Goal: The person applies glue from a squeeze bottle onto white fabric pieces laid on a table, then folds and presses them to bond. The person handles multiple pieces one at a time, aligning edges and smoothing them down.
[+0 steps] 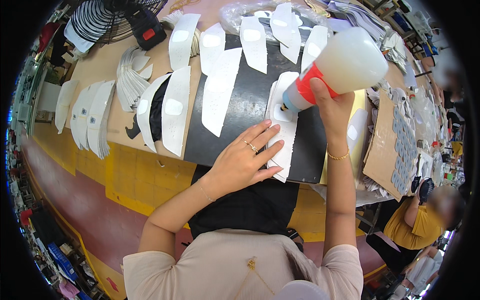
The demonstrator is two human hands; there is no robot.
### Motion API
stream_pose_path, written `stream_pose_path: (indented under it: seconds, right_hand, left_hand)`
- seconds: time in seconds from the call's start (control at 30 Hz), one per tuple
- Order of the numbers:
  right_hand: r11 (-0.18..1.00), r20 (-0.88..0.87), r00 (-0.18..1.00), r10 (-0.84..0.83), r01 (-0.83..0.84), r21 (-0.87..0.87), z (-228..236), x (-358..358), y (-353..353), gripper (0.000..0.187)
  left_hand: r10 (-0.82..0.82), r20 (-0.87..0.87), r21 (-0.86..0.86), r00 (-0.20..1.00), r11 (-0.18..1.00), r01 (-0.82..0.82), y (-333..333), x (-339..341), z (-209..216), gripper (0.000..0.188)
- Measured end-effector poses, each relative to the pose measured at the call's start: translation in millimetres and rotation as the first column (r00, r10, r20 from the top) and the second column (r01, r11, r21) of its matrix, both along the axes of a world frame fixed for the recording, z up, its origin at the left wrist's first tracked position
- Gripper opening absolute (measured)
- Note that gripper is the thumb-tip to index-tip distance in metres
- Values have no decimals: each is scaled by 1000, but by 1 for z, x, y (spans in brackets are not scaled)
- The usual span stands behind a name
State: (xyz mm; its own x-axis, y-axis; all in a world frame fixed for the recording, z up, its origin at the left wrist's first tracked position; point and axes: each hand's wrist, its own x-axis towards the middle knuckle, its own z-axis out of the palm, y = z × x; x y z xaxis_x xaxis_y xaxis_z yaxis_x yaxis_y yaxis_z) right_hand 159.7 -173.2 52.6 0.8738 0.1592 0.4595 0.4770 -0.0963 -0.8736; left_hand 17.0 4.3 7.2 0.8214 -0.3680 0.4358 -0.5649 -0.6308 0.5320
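Note:
My right hand is wrapped round a large squeeze bottle of cloudy, whitish liquid, with a red band and a pale blue neck. The bottle is tipped, and its dark nozzle points down at a pale rounded patch on the top piece of a stack of white cut pieces. Whether the nozzle touches the patch I cannot tell. My left hand lies with spread fingers on the stack's left edge. Beneath the stack is a black mat. A single perforated white piece lies left of it.
More white pieces with pale patches lie along the table's far and left sides. Fanned stacks and a black wire fan stand at left. On the right is a cardboard sheet with rows of grey tags. A person in yellow sits beyond it.

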Motion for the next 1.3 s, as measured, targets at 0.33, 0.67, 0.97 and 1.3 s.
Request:
stream_pose_path:
  seconds: [0.33,0.67,0.97,1.3]
  right_hand:
    - [982,68,996,49,-35,-187,15,8,11,36]
    - [963,204,969,142,-88,-255,22,3,31,34]
    - [942,300,946,124,-17,-336,23,-3,26,32]
    - [959,228,970,90,-23,-281,19,-8,10,34]
  left_hand:
    - [30,-8,3,1000,1000,-30,-1,-1,0,52]
    - [32,13,-7,999,999,-31,-1,1,1,49]
    - [45,4,14,999,999,-45,-1,1,3,50]
    - [51,-9,18,999,999,-51,-2,1,4,48]
